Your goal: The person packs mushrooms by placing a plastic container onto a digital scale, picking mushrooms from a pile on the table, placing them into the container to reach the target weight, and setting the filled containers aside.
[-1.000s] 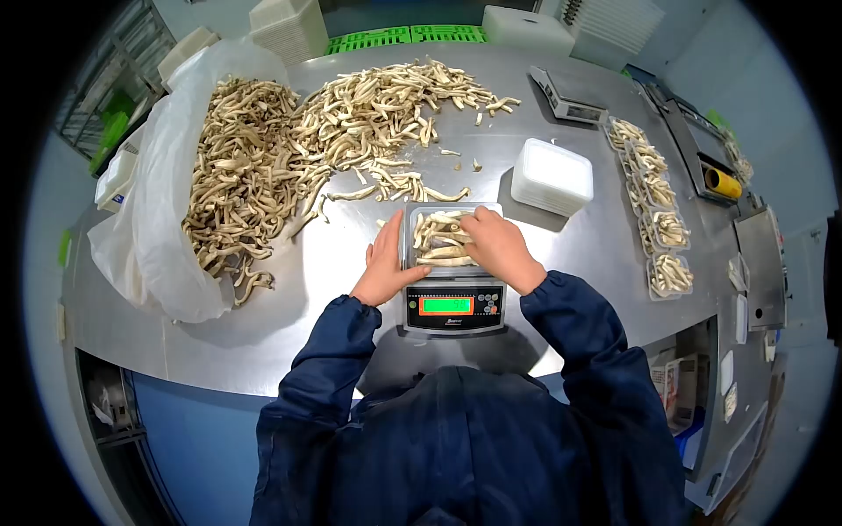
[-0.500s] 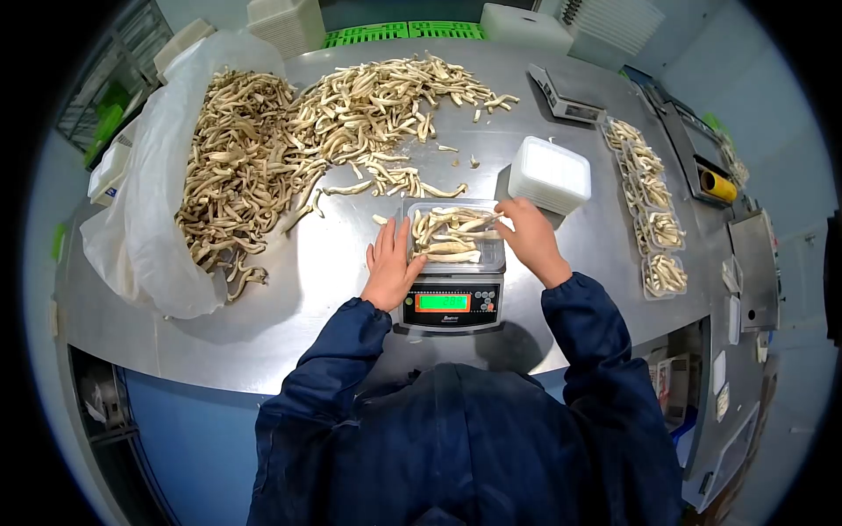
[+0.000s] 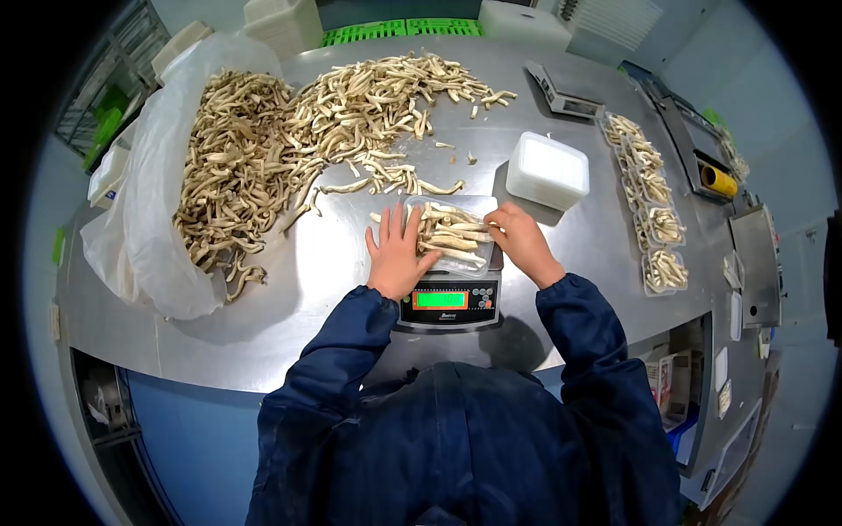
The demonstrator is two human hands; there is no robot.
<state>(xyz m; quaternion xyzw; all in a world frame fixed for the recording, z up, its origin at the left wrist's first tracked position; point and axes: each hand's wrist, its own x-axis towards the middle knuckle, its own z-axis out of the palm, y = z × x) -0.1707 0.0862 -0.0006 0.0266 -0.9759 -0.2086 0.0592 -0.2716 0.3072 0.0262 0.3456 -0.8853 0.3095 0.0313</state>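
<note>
Your left hand (image 3: 399,256): fingers spread against the clear tray's (image 3: 467,268) left side. Your right hand (image 3: 519,238): fingers bunched at its right edge, hold unclear. Tray, with mushrooms (image 3: 454,238): between both, above the scale (image 3: 449,317).

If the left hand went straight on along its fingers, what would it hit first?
Probably the stray mushroom piece by the outer side of the left hand, then the loose mushrooms ahead on the steel table. Height is unclear, so it may pass above both.
</note>
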